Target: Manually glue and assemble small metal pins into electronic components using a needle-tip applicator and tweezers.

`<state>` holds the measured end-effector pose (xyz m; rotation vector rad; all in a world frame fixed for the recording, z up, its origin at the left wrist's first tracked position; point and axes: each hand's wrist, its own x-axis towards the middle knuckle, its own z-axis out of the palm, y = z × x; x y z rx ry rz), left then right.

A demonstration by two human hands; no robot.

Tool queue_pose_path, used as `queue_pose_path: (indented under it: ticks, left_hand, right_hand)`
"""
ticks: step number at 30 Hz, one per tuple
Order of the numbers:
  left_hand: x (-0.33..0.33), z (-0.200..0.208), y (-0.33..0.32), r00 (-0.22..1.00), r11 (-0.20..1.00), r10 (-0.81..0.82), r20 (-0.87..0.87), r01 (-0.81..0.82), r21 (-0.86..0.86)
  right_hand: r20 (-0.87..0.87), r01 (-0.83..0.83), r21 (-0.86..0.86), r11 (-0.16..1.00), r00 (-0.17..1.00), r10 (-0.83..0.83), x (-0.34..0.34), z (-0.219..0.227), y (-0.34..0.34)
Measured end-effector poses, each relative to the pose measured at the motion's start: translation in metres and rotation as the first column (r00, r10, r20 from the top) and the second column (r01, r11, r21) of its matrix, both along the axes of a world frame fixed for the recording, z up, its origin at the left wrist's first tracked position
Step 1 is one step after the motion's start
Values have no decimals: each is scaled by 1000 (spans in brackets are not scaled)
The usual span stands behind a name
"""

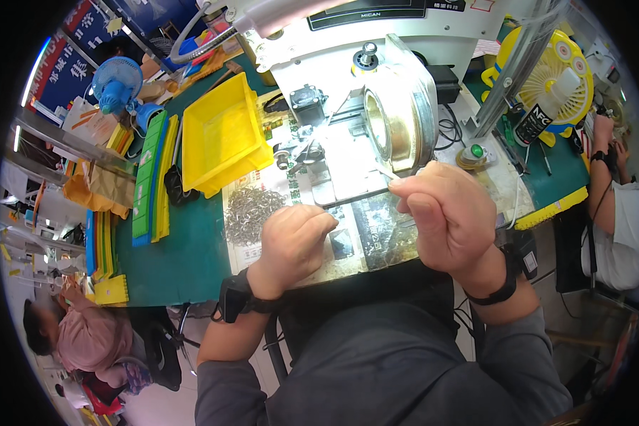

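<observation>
My left hand [291,245] is closed, its fingers curled and pressed together near the front of a white bench machine [291,64]; whatever they hold, if anything, is hidden. Beside it lies a heap of small silvery metal pieces [252,213] on paper. My right hand [453,216] is closed in a pinch, with a thin pale stick [385,171] jutting from its fingertips toward the machine. Just beyond that stick stands a large metal wheel [405,135], brightly lit. Left of the wheel, a small metal fixture [302,150] is mounted on the machine.
A yellow bin [224,135] and stacked green and yellow trays [153,177] stand left on the green table. At right are a green push button [476,152], a dark-labelled bottle [539,117], a metal post [515,78] and a yellow fan [554,78]. Other people sit on both sides.
</observation>
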<state>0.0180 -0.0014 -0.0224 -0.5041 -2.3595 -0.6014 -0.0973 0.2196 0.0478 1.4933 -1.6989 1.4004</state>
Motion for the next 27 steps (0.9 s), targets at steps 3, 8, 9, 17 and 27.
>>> queue_pose_path:
  ticks: [3, 8, 9, 17, 27]
  left_hand:
    - [1, -2, -2, 1000, 1000, -10, 2, 10, 13]
    - [-1, 0, 0, 1000, 1000, -11, 8, 11, 16]
    - [-2, 1, 1, 1000, 1000, -16, 8, 16, 17]
    - [3, 2, -2, 1000, 1000, 1, 16, -1, 18]
    - [3, 5, 3, 1000, 999, -21, 4, 21, 46]
  right_hand:
    - [-10, -1, 5, 1000, 1000, 1, 3, -1, 12]
    - [18, -4, 111, 994, 1000, 2, 1, -54, 2]
    - [14, -3, 165, 986, 1000, 1, 0, -63, -4]
    - [110, 83, 419, 904, 984, -142, -9, -70, 35]
    - [-139, 430, 732, 528, 853, -502, -69, -67, 99]
